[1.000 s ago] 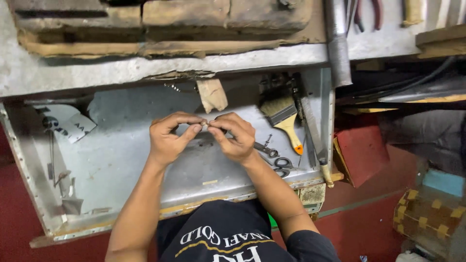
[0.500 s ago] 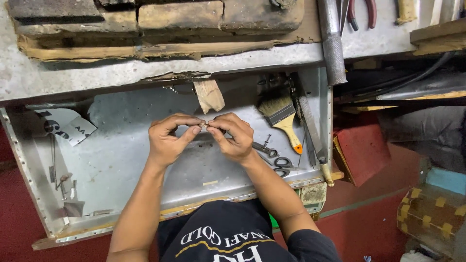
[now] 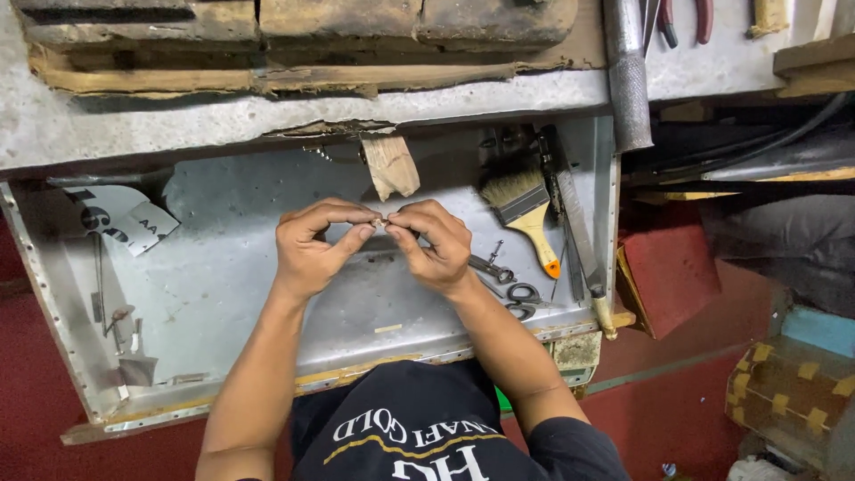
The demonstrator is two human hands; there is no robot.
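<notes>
Over a shallow sheet-metal tray (image 3: 223,294) with riveted rims, set below a rough grey bench (image 3: 267,111), a person works with both hands at the centre. Bare dull metal lies open to the left of the hands; the right side is crowded by a paintbrush (image 3: 525,209) with a yellow wooden handle, a long flat file (image 3: 570,214) and scissors (image 3: 521,298) near the tray's right wall. A torn scrap of cardboard (image 3: 389,165) hangs from the bench edge just above the fingers. The left hand (image 3: 312,249) and right hand (image 3: 432,245) meet fingertip to fingertip, both pinched on a small metal part (image 3: 381,223), too tiny to identify, held above the tray floor.
</notes>
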